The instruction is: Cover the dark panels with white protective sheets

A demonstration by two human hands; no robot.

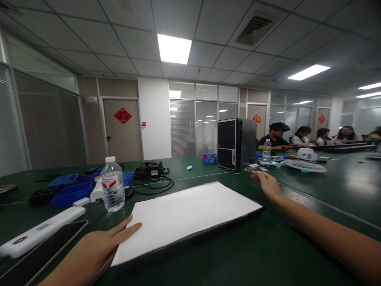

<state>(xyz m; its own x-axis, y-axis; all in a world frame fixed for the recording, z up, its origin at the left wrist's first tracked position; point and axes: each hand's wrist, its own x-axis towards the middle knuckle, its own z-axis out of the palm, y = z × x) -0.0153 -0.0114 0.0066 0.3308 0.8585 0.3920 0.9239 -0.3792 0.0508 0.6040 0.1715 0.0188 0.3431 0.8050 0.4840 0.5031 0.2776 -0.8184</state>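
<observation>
A white rectangular sheet [190, 218] lies in front of me, with a dark band under its near edge; I cannot tell whether it is one sheet or a stack. My left hand [99, 246] grips its left edge, the thumb resting on top and the other fingers along the side, partly hidden. Beyond the sheet's right corner, my right hand [268, 183] holds nothing and is apart from it, its fingers stretched out towards the left. A water bottle [113, 186] stands upright just past the sheet's left corner.
A phone [44, 252] and a long white device [41, 232] lie at the left, before blue trays [71, 192]. Black cables and an adapter [151, 170] sit behind the bottle. A black computer tower [236, 143] stands at the back; a white fan part [305, 165] is right. Several people sit far right.
</observation>
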